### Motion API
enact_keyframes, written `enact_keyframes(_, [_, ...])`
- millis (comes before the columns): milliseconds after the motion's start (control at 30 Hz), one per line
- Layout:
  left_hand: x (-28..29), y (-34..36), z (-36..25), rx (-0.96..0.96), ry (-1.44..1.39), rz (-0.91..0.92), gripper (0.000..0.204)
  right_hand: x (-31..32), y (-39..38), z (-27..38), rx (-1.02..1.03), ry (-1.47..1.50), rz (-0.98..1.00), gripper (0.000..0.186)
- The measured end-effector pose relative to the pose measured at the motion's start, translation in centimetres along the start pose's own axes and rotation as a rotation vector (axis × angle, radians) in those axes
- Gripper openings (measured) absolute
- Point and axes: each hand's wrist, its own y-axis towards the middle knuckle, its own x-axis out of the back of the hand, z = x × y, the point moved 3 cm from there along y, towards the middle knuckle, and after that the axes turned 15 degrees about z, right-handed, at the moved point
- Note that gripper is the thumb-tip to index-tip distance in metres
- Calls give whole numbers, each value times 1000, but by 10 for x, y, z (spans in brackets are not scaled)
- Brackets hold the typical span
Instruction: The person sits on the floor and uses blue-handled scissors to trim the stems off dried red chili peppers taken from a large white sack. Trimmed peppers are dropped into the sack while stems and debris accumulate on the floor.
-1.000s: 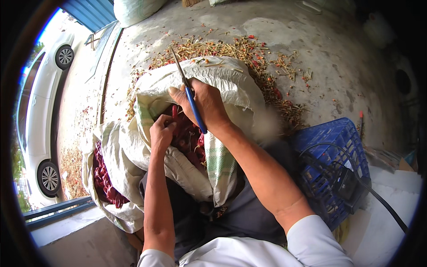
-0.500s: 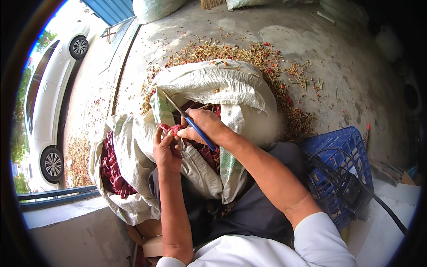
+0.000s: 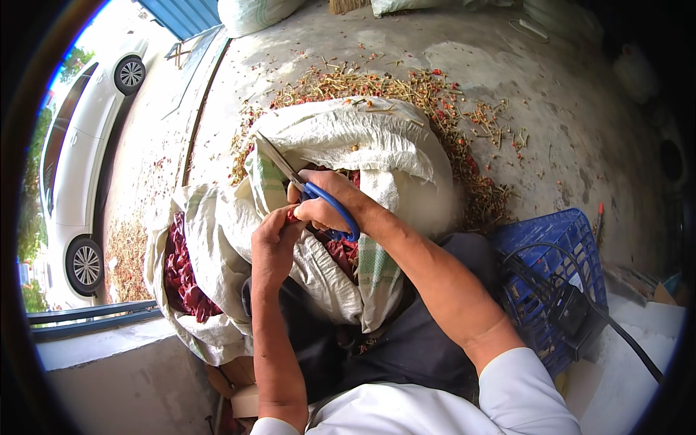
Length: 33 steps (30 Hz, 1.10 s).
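My right hand (image 3: 332,201) is closed round a pair of scissors (image 3: 281,161) with blue handles. Their blades point up and left over the white woven sack (image 3: 341,129) in front of me. Pinched in my left hand (image 3: 275,235) is a dried red chili pepper (image 3: 292,214), mostly hidden by the fingers; the fingertips of both hands meet at it. Below my hands, the sack's open mouth shows more dried red chilies (image 3: 342,254). To the left, a second white sack (image 3: 217,254) stands open with dark red dried chilies (image 3: 187,279) in it.
Cut stems and chili bits (image 3: 464,116) litter the concrete floor beyond the sack. At my right is a blue plastic crate (image 3: 551,235) with a black cable and box. A low wall (image 3: 130,362) and a white car (image 3: 87,159) are on the left.
My left hand has drawn closer to my right, and the chili is now nearly covered by fingers. The scissors have turned, showing their handle loops, with the blade tips further left and higher.
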Motion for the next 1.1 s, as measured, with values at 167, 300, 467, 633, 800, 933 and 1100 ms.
enact_keyframes(167, [11,-5,3,-11,-352,-200,12,4,-7,5,43,-248,-171,36])
enact_keyframes(300, [28,-8,7,15,-438,-361,8,-13,-7,-6,-59,-448,-143,51])
enact_keyframes(467, [34,-7,12,96,-435,-467,8,-26,-9,-2,-137,-517,-26,56])
enact_keyframes(633, [27,-7,21,69,-309,-446,12,-35,-10,3,-142,-748,-80,37])
enact_keyframes(800, [22,-5,23,70,-158,-444,9,-41,-10,-12,-103,-609,-153,35])
enact_keyframes(933, [35,-7,31,-14,-412,-386,3,-44,-6,-22,54,-256,-14,35])
enact_keyframes(1100, [40,-9,32,-83,-697,-292,10,-47,-9,9,0,653,214,26])
